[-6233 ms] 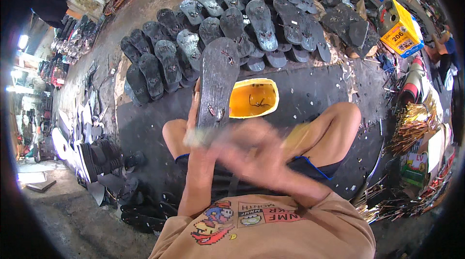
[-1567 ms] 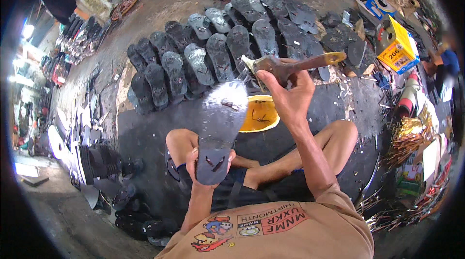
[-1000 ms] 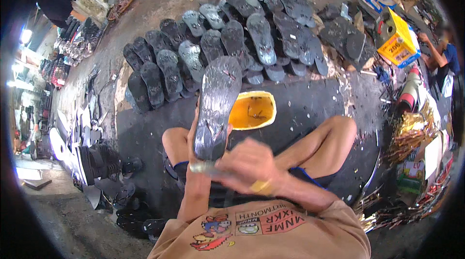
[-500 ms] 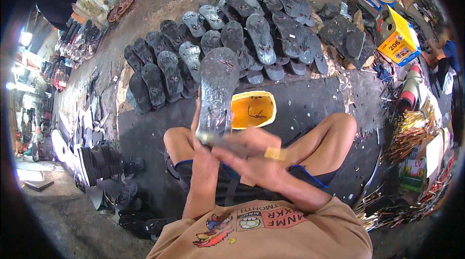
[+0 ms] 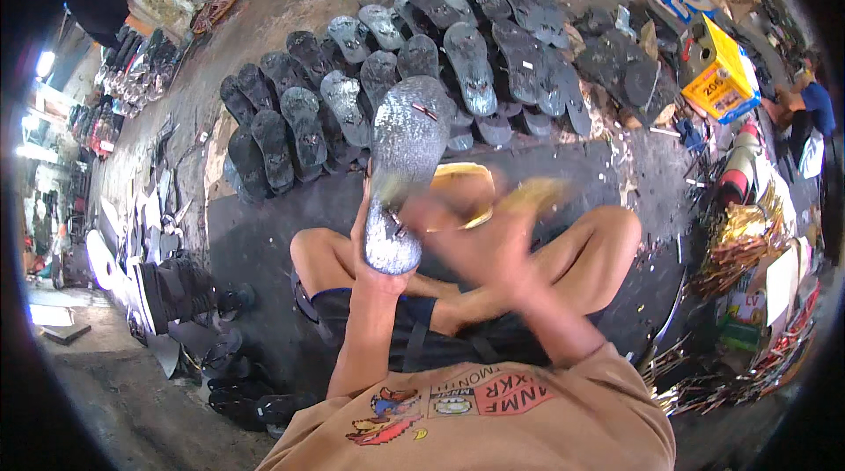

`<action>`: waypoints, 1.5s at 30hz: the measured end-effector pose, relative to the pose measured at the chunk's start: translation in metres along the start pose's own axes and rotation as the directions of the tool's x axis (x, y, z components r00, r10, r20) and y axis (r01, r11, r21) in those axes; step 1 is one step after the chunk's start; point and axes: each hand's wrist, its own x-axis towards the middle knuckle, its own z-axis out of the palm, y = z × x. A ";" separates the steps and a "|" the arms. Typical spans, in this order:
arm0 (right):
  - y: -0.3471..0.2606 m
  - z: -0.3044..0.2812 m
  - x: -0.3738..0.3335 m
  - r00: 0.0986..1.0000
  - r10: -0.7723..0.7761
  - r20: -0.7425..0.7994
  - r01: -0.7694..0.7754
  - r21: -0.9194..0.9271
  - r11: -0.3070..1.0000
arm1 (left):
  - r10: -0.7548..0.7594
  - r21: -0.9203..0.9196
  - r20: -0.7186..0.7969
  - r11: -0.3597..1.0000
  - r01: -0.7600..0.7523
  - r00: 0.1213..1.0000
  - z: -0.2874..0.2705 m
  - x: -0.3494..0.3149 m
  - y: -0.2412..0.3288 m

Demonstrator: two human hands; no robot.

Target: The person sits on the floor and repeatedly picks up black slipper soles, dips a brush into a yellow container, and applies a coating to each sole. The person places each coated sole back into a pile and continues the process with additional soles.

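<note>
My left hand [image 5: 385, 281] grips a black sandal sole [image 5: 407, 132] from below near its heel end, holding it up in front of me. The sole's face is wet and shiny, with ends of thin strips poking through near the toe and the middle. Over the sole's lower part, my right hand [image 5: 495, 246] is closed on a brush with a yellow end [image 5: 539, 198]; motion smears both. Partly behind that hand is a yellow tub [image 5: 466, 173] with a pale rim, standing on the dark mat [image 5: 581, 180].
Rows of black soles [image 5: 471, 66] lie beyond the tub. Dark scraps [image 5: 629, 75] and a yellow and blue box [image 5: 722, 70] are at the far right. Bundled strips [image 5: 748, 229] lie to the right, stacked black footwear [image 5: 172, 290] to the left. Another person [image 5: 814, 101] sits at the right edge.
My right hand has moved up and away from the sole's heel end, swinging the brush. The sole stays in my left hand, slightly tilted, and its heel now shows a bright wet sheen.
</note>
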 end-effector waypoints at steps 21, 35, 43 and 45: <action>0.195 -0.040 0.058 0.832 0.446 -0.330 -0.501 -0.102 0.860 | 0.312 0.621 -0.342 0.783 -0.036 0.886 -0.027 0.487 0.121; 0.199 -0.068 0.048 0.868 0.368 -0.333 -0.443 -0.184 0.878 | 0.794 0.965 0.197 -0.262 0.030 0.576 -0.107 0.074 0.135; 0.108 0.005 0.014 0.900 0.378 0.218 -0.299 -0.324 0.898 | 0.732 0.729 -0.302 -0.236 0.643 0.611 -0.282 -0.249 0.070; 0.115 0.018 0.003 0.913 0.334 0.235 -0.215 -0.417 0.883 | 0.707 0.691 -0.452 -0.107 0.715 0.543 -0.305 -0.265 0.047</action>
